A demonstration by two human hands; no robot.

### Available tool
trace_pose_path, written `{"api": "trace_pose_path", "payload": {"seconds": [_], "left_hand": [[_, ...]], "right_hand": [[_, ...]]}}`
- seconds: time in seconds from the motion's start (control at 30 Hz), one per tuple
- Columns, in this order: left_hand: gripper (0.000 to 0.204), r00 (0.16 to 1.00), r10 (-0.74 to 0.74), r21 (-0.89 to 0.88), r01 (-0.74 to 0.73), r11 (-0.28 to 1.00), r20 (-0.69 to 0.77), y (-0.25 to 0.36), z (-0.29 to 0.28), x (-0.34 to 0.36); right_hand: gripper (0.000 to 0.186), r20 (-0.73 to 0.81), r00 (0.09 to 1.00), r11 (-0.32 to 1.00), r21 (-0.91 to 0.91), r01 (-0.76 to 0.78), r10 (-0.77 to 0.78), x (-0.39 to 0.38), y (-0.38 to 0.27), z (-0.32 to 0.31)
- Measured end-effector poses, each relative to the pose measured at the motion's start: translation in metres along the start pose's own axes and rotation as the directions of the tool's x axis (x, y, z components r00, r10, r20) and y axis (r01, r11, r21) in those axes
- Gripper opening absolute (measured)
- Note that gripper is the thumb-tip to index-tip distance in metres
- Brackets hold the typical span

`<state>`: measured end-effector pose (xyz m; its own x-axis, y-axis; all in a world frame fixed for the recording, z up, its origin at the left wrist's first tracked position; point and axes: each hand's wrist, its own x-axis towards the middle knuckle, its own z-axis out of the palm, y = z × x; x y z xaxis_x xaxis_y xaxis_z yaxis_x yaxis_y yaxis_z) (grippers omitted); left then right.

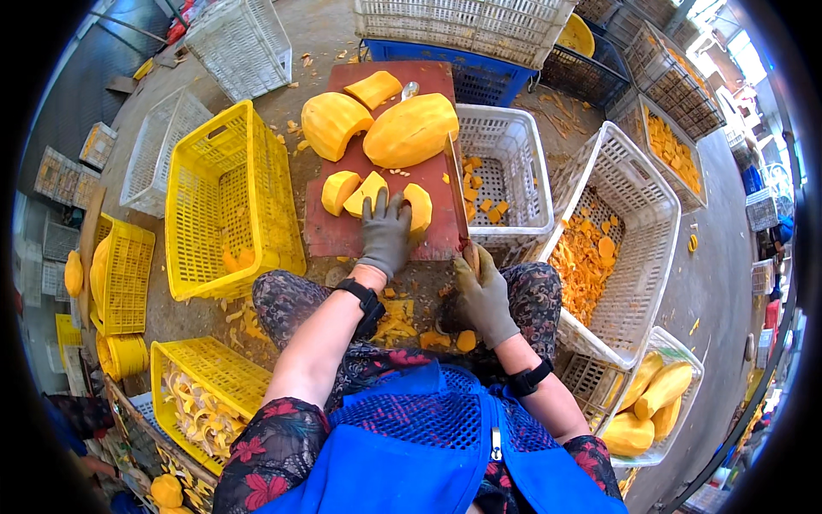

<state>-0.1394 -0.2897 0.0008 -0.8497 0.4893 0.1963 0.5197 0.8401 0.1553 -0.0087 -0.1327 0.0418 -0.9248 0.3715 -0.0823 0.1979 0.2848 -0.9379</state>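
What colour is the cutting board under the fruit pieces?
Reddish brown cutting board, seen in the head view.

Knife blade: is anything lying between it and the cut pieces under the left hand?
Nothing visible. The knife in the right hand lies along the board's right edge, with only bare board between it and the cut pieces under the left hand.

Red cutting board (342, 236) on floor; peeled orange fruit halves (409, 130), cut chunks (355, 193) lying on it.
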Motion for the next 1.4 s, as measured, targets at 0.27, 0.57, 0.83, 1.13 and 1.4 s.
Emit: {"api": "trace_pose_path", "payload": {"seconds": [0.27,0.57,0.83,1.13,1.4], "left_hand": [[0.034,0.959,0.197,0.102,-0.22,0.97,0.202,-0.009,0.0,0.014],[0.029,0.965,0.261,0.141,-0.263,0.955,0.027,-0.038,0.006,0.039],[0.034,0.966,0.243,-0.022,-0.242,0.97,0.082,-0.049,0.013,0.046],[0.047,0.962,0.261,-0.129,-0.25,0.96,0.08,-0.051,0.016,0.047],[0.04,0.98,0.191,-0.155,-0.18,0.971,0.056,-0.047,0.016,0.046]], "right_hand": [[0.044,0.137,0.989,0.982,-0.165,0.086,-0.064,0.0,-0.028,-0.022],[0.045,0.254,0.959,0.961,-0.272,-0.056,0.128,0.003,-0.004,-0.02],[0.042,0.332,0.942,0.929,-0.359,0.091,0.036,0.024,0.0,-0.018],[0.045,0.077,0.995,0.972,-0.228,-0.048,0.067,0.019,0.017,0.013],[0.045,0.231,0.965,0.966,-0.251,-0.063,0.123,0.011,-0.004,0.001]]}}
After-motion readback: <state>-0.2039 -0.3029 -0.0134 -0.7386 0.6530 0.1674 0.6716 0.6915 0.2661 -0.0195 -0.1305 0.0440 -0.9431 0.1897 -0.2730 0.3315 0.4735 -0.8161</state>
